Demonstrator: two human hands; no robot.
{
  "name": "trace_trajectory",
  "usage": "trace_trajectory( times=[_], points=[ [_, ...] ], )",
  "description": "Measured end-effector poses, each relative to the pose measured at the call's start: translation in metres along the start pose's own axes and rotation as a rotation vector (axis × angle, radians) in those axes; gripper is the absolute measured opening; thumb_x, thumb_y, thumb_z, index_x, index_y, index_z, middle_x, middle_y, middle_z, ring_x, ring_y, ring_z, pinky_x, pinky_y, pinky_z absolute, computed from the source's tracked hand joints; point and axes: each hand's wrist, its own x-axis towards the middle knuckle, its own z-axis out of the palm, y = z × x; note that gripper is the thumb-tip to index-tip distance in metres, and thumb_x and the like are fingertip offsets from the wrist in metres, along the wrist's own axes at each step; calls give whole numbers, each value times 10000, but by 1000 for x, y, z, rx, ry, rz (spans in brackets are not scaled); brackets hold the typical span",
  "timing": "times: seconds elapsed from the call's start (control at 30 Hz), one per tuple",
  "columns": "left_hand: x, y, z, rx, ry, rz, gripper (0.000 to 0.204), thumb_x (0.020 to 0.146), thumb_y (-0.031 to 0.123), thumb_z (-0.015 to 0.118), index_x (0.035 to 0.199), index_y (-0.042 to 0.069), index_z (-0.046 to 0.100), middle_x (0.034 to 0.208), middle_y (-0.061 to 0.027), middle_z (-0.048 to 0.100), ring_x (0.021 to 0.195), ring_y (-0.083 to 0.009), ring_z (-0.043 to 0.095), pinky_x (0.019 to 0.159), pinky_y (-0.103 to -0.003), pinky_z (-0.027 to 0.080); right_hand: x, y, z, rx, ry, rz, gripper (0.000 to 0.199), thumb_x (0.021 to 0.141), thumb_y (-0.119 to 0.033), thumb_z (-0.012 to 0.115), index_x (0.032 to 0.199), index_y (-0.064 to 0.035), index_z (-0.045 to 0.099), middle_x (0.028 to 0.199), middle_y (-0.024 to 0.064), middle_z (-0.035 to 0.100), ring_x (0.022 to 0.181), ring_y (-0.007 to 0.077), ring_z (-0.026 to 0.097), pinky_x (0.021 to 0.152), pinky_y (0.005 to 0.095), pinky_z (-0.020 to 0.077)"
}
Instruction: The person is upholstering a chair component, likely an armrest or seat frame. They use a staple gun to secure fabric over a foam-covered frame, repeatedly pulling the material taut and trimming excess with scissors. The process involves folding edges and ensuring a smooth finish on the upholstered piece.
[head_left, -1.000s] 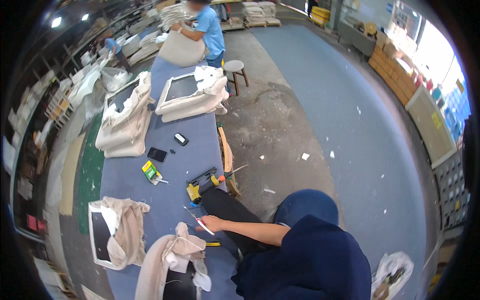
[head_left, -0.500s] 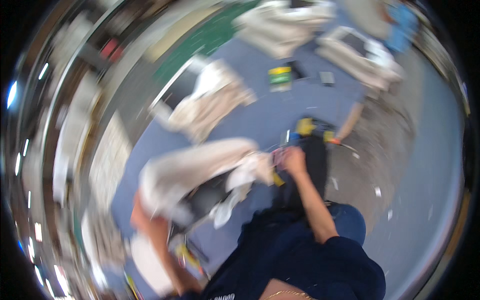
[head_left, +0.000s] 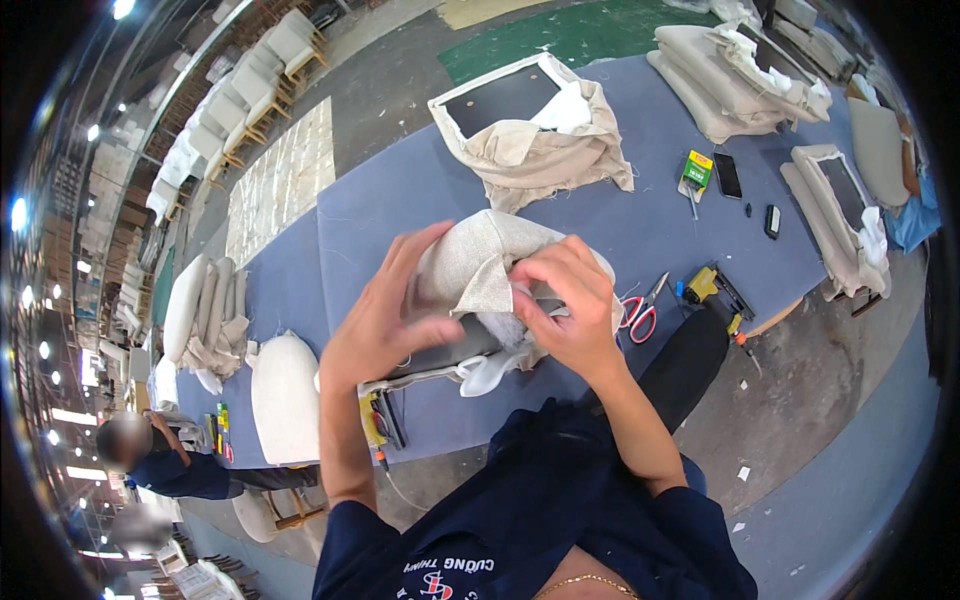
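Observation:
A beige upholstered chair pad (head_left: 500, 235) lies in front of me on the blue-grey table, its dark underside partly showing. My right hand (head_left: 570, 305) is closed on the loose edge of its fabric cover, thumb and fingers pinching the cloth. Around the pad's left side my left hand (head_left: 385, 310) has its fingers apart, the fingertips near the fabric; whether they touch it I cannot tell. White wadding (head_left: 488, 370) sticks out below the cover. Just right of the pad lie scissors (head_left: 640, 318) with red handles, blades partly spread.
A yellow and black staple gun (head_left: 718, 288) lies right of the scissors, another staple gun (head_left: 380, 418) at the table's near edge. A half-covered pad (head_left: 540, 140) sits behind. Stacked pads (head_left: 720, 80) stand far right. A co-worker (head_left: 175, 460) is at the left.
The view has turned and steadied. My right hand has moved from beside the reddish scissor handles onto the cover fabric. My left hand has shifted from the pad's end to its side, fingers spread.

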Motion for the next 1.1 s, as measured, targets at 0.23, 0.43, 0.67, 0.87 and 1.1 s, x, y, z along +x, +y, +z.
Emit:
trace_trajectory(
  times=[0.23,0.43,0.67,0.87,1.1],
  points=[
    [90,-20,11,-478,-571,266,178,942,133,705,1056,-4,692,1121,-101,702,1124,-233,632,1045,-395,450,-19,-13,-11,246,-20,290,173,815,-121,812,858,-37,667,778,38,633,755,184,531,727,315,422],
    [106,-13,39,-620,-598,291,159,986,155,665,991,-2,690,1017,-101,722,1118,-262,644,1033,-428,478,-32,-10,-19,360,229,469,189,876,-156,784,846,-24,652,811,30,644,788,146,532,750,310,423],
    [123,-14,48,-685,-646,245,211,1039,162,590,927,-6,653,948,-87,694,1040,-241,657,998,-417,496,7,-48,-31,-372,28,273,347,749,-312,849,768,-78,594,675,25,572,656,226,589,682,341,422],
    [130,-14,51,-637,-609,244,203,1038,127,562,929,-16,656,934,-105,695,1007,-242,659,991,-427,502,21,-47,-28,-627,-115,338,331,816,-338,783,759,-62,610,608,61,585,540,262,586,557,387,428],
    [143,-28,36,-593,-579,246,214,1016,132,536,936,-11,674,939,-151,710,1025,-305,684,1034,-494,473,26,-19,-25,-150,-220,511,240,878,-224,733,763,-42,626,628,105,624,534,265,613,521,388,446]
  ],
)
